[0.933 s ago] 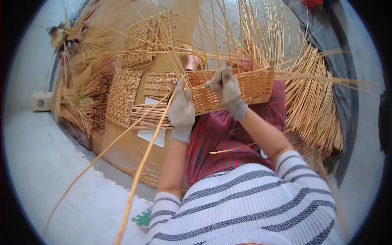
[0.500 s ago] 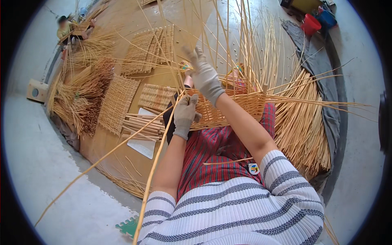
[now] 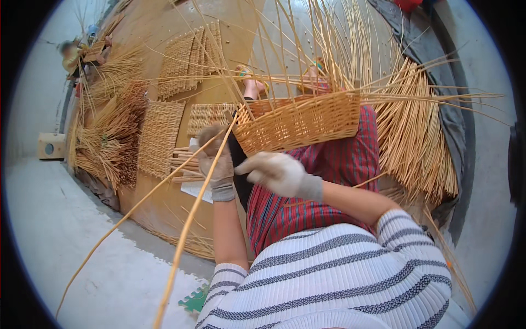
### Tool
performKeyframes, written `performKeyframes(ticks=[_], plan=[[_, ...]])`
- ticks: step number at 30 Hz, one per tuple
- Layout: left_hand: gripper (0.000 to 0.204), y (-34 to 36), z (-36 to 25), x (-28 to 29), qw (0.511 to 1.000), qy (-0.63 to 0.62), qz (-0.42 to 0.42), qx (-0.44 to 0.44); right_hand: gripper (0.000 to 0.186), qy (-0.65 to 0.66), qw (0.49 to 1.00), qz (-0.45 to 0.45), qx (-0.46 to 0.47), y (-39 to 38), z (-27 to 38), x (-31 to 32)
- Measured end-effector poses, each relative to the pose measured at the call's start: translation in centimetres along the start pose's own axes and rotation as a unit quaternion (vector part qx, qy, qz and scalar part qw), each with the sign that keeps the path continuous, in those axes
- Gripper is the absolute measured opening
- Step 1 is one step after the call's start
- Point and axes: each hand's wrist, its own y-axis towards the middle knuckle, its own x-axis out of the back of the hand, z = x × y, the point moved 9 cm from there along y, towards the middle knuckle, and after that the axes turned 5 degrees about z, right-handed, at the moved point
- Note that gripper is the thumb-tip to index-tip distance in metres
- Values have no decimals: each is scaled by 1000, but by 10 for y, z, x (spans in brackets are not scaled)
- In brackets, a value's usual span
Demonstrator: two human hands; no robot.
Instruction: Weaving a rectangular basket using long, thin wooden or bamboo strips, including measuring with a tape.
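A partly woven wicker basket (image 3: 304, 126) rests across my knees, tilted, with long stakes rising from its far side. From its left corner a thick willow rod (image 3: 181, 241) and a thinner willow rod (image 3: 109, 233) run down to the lower left. My left hand (image 3: 219, 164), gloved, is beside that corner, with both rods crossing in front of it; its fingers look loosely bent and apart. In front of the basket, my gloved right hand (image 3: 279, 174) points its fingers toward the left hand, blurred by motion. I see nothing held in it.
Woven panels (image 3: 160, 137) lie on the floor to the left, near short sticks (image 3: 186, 164) on white paper. Bundled rods (image 3: 109, 137) are piled at far left, and a large heap (image 3: 419, 137) lies right. Another person (image 3: 70, 57) sits at the far left.
My right hand has come down from above the basket to its near side. The left hand has shifted left and down, off the basket's corner. The view has shifted, and more of the basket's side shows.
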Motion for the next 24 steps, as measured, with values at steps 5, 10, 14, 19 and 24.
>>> performKeyframes(ticks=[5,10,14,19,24], plan=[[38,0,-13,-39,957,259,127,27,28,-105,935,91,328,38,88,-71],[42,18,-1,-63,772,628,4,-99,36,-155,920,307,189,12,55,-117],[30,54,33,-31,910,414,-17,18,11,-96,971,101,195,-5,61,-20],[40,58,25,-16,960,278,-6,27,42,472,826,-308,0,2,-83,132],[64,51,7,-38,812,573,108,-39,32,434,858,-276,4,-19,-102,129]])
